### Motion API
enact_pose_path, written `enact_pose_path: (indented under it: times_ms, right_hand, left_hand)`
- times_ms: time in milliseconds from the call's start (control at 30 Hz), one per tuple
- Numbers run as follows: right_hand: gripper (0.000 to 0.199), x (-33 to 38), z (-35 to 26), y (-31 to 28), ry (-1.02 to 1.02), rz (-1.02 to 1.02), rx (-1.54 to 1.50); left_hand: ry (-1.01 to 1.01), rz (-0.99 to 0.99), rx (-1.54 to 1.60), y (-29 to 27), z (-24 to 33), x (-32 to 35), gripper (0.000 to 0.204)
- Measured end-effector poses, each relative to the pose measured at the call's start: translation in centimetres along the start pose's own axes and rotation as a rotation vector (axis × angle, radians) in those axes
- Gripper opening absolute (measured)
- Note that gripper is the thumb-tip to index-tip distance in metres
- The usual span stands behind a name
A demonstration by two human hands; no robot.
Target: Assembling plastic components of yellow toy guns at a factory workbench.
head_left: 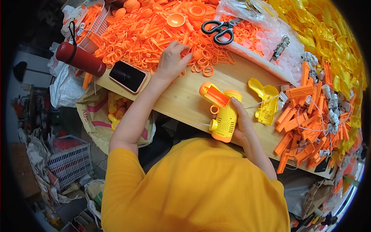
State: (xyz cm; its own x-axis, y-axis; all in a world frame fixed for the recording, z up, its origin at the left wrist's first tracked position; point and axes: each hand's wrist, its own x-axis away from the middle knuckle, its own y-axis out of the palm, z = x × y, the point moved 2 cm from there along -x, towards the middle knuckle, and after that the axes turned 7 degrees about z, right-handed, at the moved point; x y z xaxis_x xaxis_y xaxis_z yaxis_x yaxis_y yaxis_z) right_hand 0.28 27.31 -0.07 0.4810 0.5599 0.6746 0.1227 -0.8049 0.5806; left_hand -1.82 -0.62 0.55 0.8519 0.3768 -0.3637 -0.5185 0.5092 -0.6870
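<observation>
Frame centre | right hand (243, 125) gripped yellow toy gun (222, 114); left hand (172, 60) curled into orange rings (201, 63); loose pile could scatter off table edge.

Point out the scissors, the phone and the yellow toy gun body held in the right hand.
scissors (221, 30): head view, on the black handles.
phone (128, 76): head view, middle of the dark screen.
yellow toy gun body (225, 118): head view, on the perforated grip.
right hand (243, 125): head view, on the palm.

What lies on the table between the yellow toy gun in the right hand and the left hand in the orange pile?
In the head view, only bare wooden table lies between the yellow toy gun and the left hand.
</observation>
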Motion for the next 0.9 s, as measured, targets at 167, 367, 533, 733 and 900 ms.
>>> enact_pose_path:
  times_ms: [167, 367, 533, 733, 900]
  right_hand:
    - [0.050, 0.2, -0.2, 0.1, 0.015, 0.004, -0.015]
    - [0.050, -0.1, 0.1, -0.1, 0.016, 0.001, -0.020]
    - [0.051, -0.1, 0.0, 0.0, 0.004, -0.005, -0.007]
    - [0.053, 0.0, 0.0, 0.0, 0.000, -0.003, -0.014]
    - [0.053, 0.1, -0.2, 0.3, -0.004, -0.005, -0.006]
  left_hand:
    - [0.199, 0.218, -0.071, 0.0, 2.0, 0.2, 0.024]
    - [0.070, 0.169, -0.267, 0.8, 1.7, -0.4, 0.028]
    - [0.034, 0.152, -0.227, 0.9, 1.7, -1.2, 0.029]
    - [0.098, 0.030, -0.315, -0.6, 2.3, -2.6, 0.034]
    - [0.047, 0.021, -0.058, -2.2, 1.1, -4.0, 0.043]
